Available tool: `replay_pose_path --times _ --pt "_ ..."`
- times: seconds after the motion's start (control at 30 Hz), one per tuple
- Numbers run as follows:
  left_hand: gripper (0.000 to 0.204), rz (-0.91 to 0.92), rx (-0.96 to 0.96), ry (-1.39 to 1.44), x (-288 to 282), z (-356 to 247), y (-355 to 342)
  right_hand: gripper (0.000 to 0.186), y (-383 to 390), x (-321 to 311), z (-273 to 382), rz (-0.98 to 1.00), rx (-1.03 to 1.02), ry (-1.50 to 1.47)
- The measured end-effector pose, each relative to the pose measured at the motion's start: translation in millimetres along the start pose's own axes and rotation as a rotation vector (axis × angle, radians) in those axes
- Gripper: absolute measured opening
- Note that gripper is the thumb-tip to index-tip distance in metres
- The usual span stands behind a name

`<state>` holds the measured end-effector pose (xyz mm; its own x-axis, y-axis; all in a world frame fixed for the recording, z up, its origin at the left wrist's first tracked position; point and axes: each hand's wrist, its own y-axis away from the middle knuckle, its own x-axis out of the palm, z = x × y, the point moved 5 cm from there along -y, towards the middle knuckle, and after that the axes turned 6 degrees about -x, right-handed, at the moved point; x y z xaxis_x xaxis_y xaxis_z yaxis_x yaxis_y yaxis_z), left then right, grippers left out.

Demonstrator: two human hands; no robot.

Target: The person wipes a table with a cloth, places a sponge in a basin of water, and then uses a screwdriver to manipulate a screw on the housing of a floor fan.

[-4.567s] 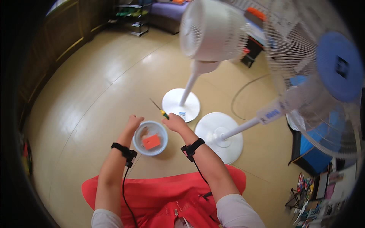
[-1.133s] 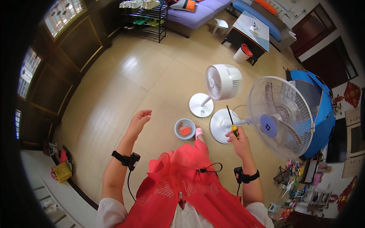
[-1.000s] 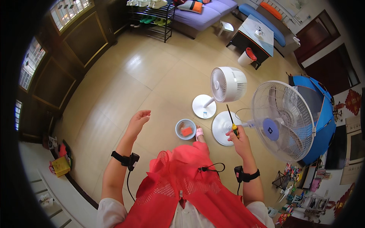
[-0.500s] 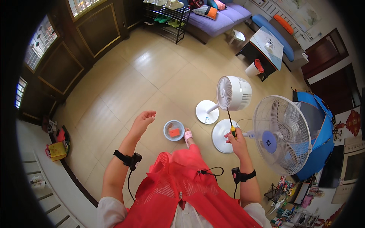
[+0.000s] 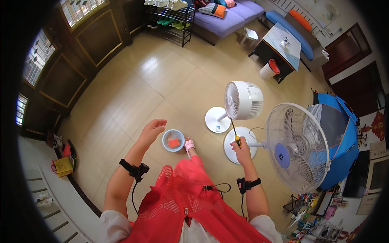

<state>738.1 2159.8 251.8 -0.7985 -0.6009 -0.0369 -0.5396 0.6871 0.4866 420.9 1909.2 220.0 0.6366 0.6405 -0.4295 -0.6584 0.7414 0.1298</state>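
My right hand (image 5: 242, 150) is closed around the yellow-and-black handle of a screwdriver (image 5: 236, 137), whose long thin shaft points up and away. In this view the shaft's tip overlaps the lower edge of a white drum-shaped fan (image 5: 248, 101); whether they touch I cannot tell. To the right of that hand is a white standing fan (image 5: 298, 148) with a wire cage and a blue hub. My left hand (image 5: 154, 130) is raised over the floor, fingers stretched out and holding nothing. On the floor between my hands sits a light blue basin (image 5: 165, 145) with an orange-red item (image 5: 174, 143) in it.
The fans' round white bases (image 5: 239, 157) stand on the tiled floor. Right of them is a blue tent (image 5: 338, 133). Farther off are a white bin (image 5: 268, 71), a glass-topped table (image 5: 279, 44), a purple sofa (image 5: 227, 24) and a shoe rack (image 5: 170, 20). A yellow bag (image 5: 63, 166) lies left.
My right hand and the screwdriver have moved slightly left, and the tip shows lower on the drum-shaped fan. The whole view has shifted a little. My left hand stays raised and empty.
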Motion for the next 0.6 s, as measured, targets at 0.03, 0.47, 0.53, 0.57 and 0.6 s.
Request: replay_pose_path --times 0.03,0.47,0.53,0.57,0.6 --pt "0.039 0.006 -0.005 0.0 7 4 -9 0.021 -4 -2 -7 -0.019 0.002 0.018" --pt "0.045 0.16 -0.132 -0.204 136 135 -169 0.023 -95 15 -160 0.27 -0.114 0.325" --pt "0.045 0.129 -0.162 -0.151 160 175 -196 0.025 -113 28 -198 0.294 -0.069 0.387" --pt "0.046 0.113 -0.182 -0.112 175 190 -209 0.028 -120 32 -219 0.294 -0.019 0.447" --pt "0.046 0.105 -0.179 -0.09 188 203 -220 0.031 -128 34 -240 0.29 0.017 0.478"
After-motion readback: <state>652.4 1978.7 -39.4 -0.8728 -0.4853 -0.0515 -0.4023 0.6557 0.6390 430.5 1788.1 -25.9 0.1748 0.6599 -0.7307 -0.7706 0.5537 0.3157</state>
